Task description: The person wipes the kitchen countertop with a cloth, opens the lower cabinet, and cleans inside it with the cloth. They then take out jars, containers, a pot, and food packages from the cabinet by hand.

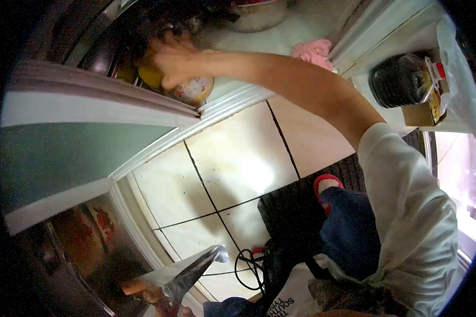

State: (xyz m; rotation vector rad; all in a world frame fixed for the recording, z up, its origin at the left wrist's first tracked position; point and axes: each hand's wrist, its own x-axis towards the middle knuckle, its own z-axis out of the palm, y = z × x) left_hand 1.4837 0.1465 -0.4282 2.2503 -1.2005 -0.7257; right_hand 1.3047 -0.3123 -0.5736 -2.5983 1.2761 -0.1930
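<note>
My right hand [177, 58] reaches into a low open cupboard, its fingers smeared by motion. It is over a yellow thing [150, 75] and close to a round container with a pale, patterned top [194, 90]. Whether it grips either one, I cannot tell. At the bottom left, my left hand [161, 304] is partly cut off by the frame edge. Its fingers are closed around a silvery, shiny flat packet [188, 272], which slants up to the right. Dark pots or pans [100, 55] stand left of my right hand.
A pink cloth [313, 52] lies on the cupboard floor. At the right, a large dark bottle with a red cap [402, 80] stands beside a small box [426, 112]. A cupboard door [84, 153] is at the left. Below are pale floor tiles [232, 153] and a dark mat [291, 216].
</note>
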